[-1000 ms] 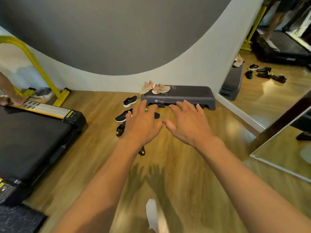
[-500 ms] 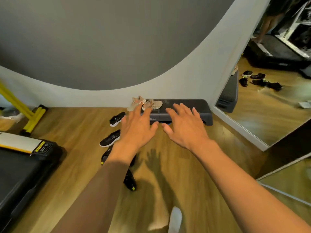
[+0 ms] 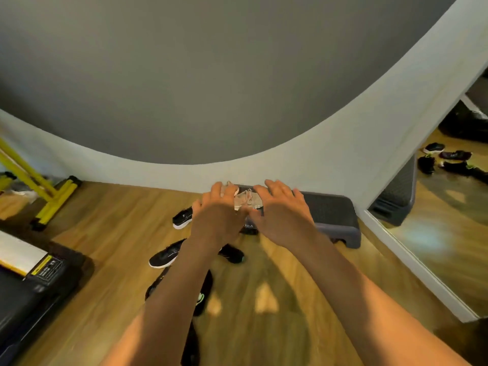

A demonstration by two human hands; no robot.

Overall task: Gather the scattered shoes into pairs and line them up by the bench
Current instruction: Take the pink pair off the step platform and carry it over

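A dark step bench [image 3: 330, 210] stands against the wall. Two beige sneakers [image 3: 247, 200] lie on its left end, partly hidden by my hands. My left hand [image 3: 217, 216] and my right hand [image 3: 281, 213] hover over them, fingers spread, holding nothing. Black shoes lie scattered on the wood floor to the left: one with a white sole [image 3: 182, 219], another [image 3: 166, 256] nearer, one with green accents [image 3: 232, 254] under my left wrist, and one [image 3: 203, 297] beside my left forearm.
A treadmill [image 3: 29, 283] fills the lower left. A yellow frame [image 3: 39, 188] stands at the left wall. A wall mirror [image 3: 446, 225] on the right reflects the bench and shoes.
Both hands have reached forward and now sit over the beige sneakers on the bench. The view has moved closer to the bench and tilted upward.
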